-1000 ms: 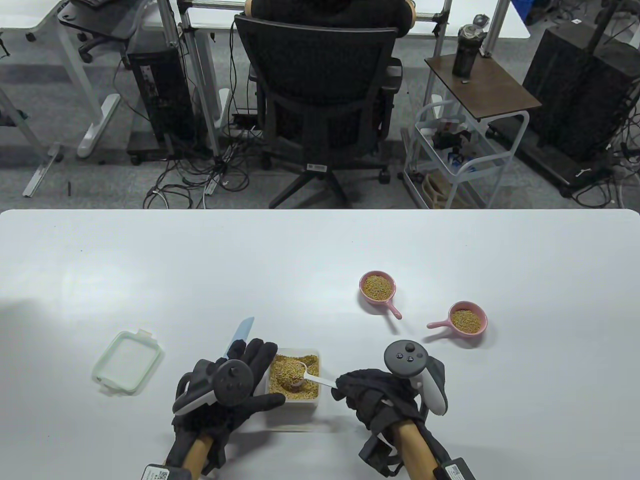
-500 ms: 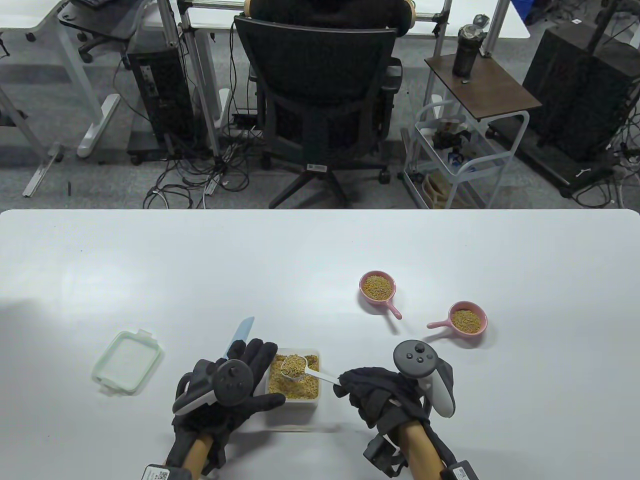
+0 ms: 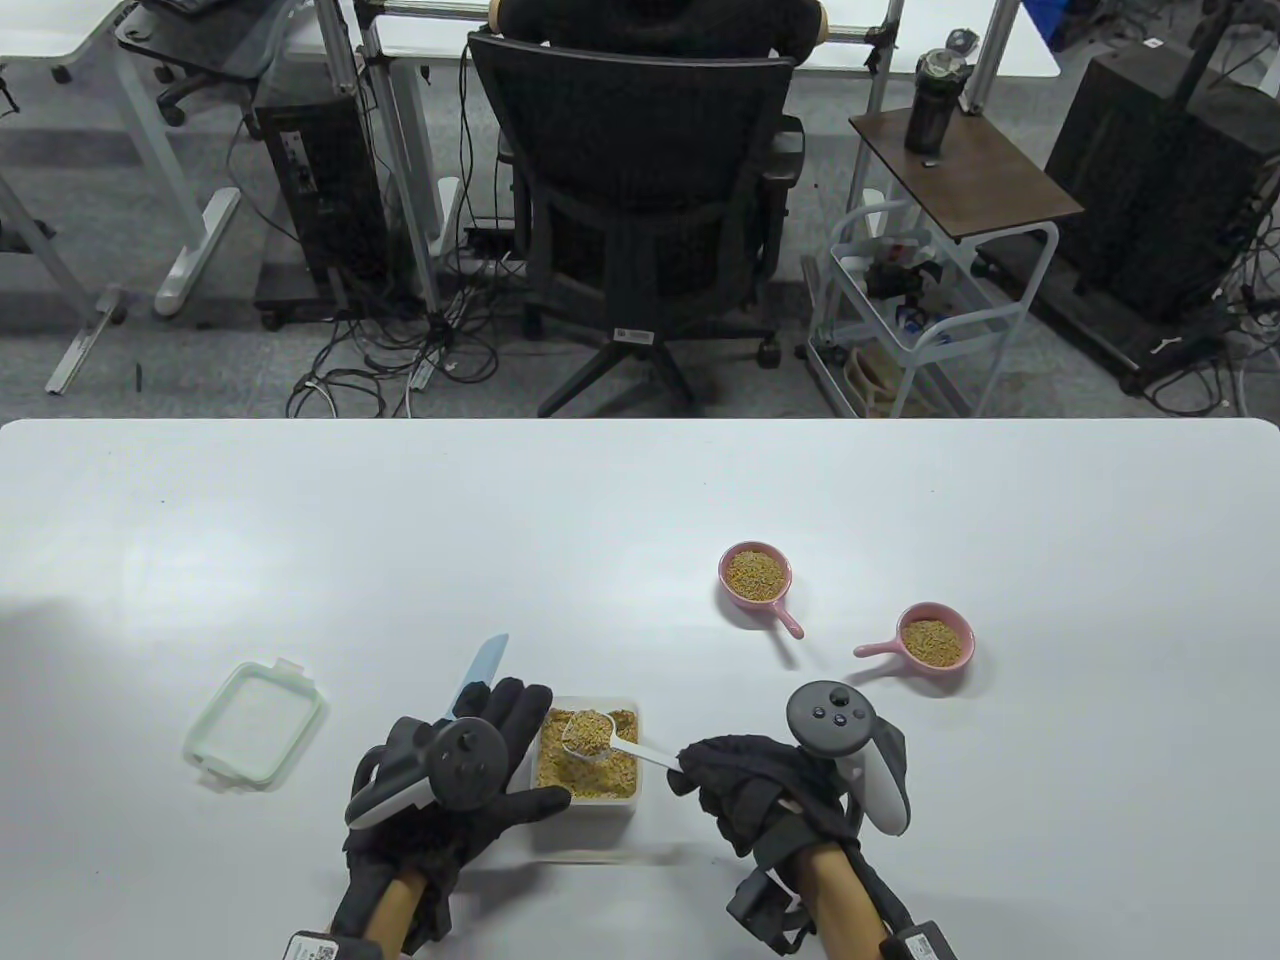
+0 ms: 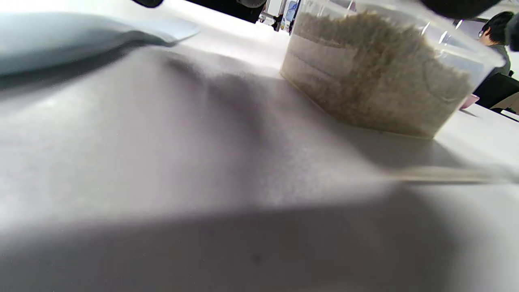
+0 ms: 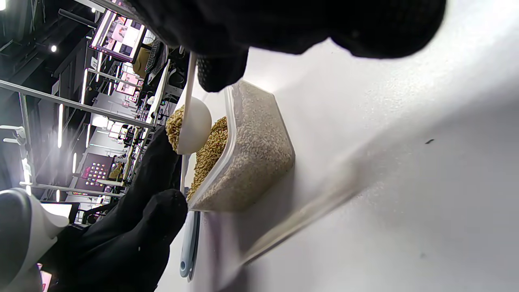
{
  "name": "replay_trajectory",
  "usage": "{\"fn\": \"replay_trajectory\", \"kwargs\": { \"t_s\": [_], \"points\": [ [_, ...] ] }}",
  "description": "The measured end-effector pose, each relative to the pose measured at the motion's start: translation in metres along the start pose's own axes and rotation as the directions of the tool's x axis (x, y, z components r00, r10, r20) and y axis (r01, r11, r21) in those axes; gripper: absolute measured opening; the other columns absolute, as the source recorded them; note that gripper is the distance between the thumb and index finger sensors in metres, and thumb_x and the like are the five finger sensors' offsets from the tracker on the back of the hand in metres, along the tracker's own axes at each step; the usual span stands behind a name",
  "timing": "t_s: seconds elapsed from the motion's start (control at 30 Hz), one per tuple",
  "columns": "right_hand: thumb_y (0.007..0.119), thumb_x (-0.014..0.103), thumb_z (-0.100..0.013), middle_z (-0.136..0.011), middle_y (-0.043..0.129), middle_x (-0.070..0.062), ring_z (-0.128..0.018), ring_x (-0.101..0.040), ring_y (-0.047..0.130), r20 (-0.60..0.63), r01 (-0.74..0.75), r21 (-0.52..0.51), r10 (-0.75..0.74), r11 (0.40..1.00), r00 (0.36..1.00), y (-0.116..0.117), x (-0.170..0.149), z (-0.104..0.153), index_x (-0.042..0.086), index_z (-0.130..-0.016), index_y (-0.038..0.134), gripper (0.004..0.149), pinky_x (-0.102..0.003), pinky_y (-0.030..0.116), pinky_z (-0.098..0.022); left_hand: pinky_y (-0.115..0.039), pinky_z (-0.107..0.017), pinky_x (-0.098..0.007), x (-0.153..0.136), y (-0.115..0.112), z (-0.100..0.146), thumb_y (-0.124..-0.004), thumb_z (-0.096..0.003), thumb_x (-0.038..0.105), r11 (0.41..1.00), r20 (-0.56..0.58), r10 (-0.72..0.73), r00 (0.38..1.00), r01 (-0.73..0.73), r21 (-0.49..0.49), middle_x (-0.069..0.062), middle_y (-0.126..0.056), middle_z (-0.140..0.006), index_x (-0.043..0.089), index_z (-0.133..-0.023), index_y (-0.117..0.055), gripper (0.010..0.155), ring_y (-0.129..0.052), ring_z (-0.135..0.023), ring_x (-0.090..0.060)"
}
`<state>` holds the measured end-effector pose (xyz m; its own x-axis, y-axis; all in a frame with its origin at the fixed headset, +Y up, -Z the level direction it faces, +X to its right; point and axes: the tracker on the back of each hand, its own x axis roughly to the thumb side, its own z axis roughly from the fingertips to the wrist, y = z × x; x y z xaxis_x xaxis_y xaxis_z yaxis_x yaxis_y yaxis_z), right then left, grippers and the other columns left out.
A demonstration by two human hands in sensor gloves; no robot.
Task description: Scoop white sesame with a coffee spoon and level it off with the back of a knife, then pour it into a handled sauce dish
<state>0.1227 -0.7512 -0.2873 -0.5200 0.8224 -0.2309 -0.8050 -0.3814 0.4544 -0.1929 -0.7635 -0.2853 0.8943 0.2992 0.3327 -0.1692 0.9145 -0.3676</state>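
Observation:
My right hand [image 3: 690, 768] pinches the handle of a white coffee spoon [image 3: 592, 735]. Its bowl is heaped with sesame and hovers just above the clear sesame container [image 3: 590, 808]. The right wrist view shows the spoon [image 5: 195, 125] clear of the sesame in the container [image 5: 251, 162]. My left hand [image 3: 505, 750] lies with straight fingers against the container's left end, its thumb along the front corner. A blue knife [image 3: 485, 665] lies on the table, its handle hidden under that hand. Two pink handled sauce dishes [image 3: 757, 576] [image 3: 936, 640] hold sesame, far right of the container.
A pale green container lid [image 3: 255, 723] lies to the left of my left hand. The white table [image 3: 640, 520] ends at a far edge, with an office chair [image 3: 640, 200] behind it.
The spoon came up out of the sesame with a heaped load and now hangs still above it. My right hand shifted slightly right. The left hand stayed put.

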Motion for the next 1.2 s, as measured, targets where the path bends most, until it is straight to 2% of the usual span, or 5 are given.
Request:
{"fn": "replay_trajectory", "kwargs": {
  "t_s": [0.17,0.33,0.57,0.77,1.2],
  "points": [
    [0.071,0.034,-0.062,-0.038,0.092,0.007,-0.02,-0.012,0.091,0.004,-0.001,-0.001,0.001,1.0,1.0,0.0,0.0,0.0,0.006,-0.082,0.092,0.04,-0.042,0.084,-0.028,-0.042,-0.082,-0.068,-0.013,0.016,0.016,-0.054,-0.0499,0.075,0.99,-0.08,0.003,0.997,0.008,0.14,-0.013,-0.029,-0.134,0.022,-0.126,-0.018,0.099,-0.028,-0.12,-0.049],
    [0.07,0.034,-0.062,-0.038,0.092,0.007,-0.021,-0.012,0.091,0.006,0.002,-0.007,-0.002,1.0,1.0,-0.001,0.0,0.001,0.006,-0.082,0.092,0.04,-0.042,0.084,-0.029,-0.053,-0.081,-0.062,-0.034,0.028,0.032,-0.06,-0.0532,0.07,0.972,-0.313,-0.062,0.948,0.128,0.196,-0.014,-0.05,-0.129,0.017,-0.125,-0.035,0.093,-0.061,-0.117,-0.042],
    [0.07,0.034,-0.062,-0.039,0.092,0.007,-0.021,-0.012,0.091,0.006,-0.011,-0.012,0.011,1.0,1.0,-0.001,0.0,0.001,0.006,-0.082,0.091,0.04,-0.042,0.084,-0.029,-0.064,-0.075,-0.057,-0.048,0.018,0.023,-0.068,-0.057,0.063,0.988,-0.507,-0.144,0.85,0.149,-0.032,-0.008,-0.076,-0.108,0.018,-0.115,-0.059,0.074,-0.085,-0.094,-0.032],
    [0.07,0.034,-0.062,-0.039,0.092,0.007,-0.021,-0.012,0.091,0.007,-0.011,-0.013,0.011,1.0,1.0,-0.002,0.0,0.002,0.006,-0.083,0.091,0.04,-0.043,0.084,-0.029,-0.07,-0.071,-0.054,-0.039,0.009,0.01,-0.074,-0.0568,0.058,0.949,-0.534,-0.309,0.787,0.289,-0.124,-0.003,-0.084,-0.095,0.022,-0.107,-0.069,0.062,-0.092,-0.079,-0.025],
    [0.07,0.034,-0.062,-0.039,0.092,0.006,-0.022,-0.013,0.091,0.007,-0.022,-0.017,0.022,1.0,1.0,-0.002,-0.001,0.003,0.006,-0.083,0.091,0.041,-0.043,0.084,-0.03,-0.077,-0.062,-0.05,-0.038,0.013,0.012,-0.078,-0.0548,0.057,0.975,-0.518,-0.2,0.832,0.221,-0.021,0.001,-0.092,-0.078,0.024,-0.093,-0.079,0.05,-0.098,-0.061,-0.019]
  ]
}}
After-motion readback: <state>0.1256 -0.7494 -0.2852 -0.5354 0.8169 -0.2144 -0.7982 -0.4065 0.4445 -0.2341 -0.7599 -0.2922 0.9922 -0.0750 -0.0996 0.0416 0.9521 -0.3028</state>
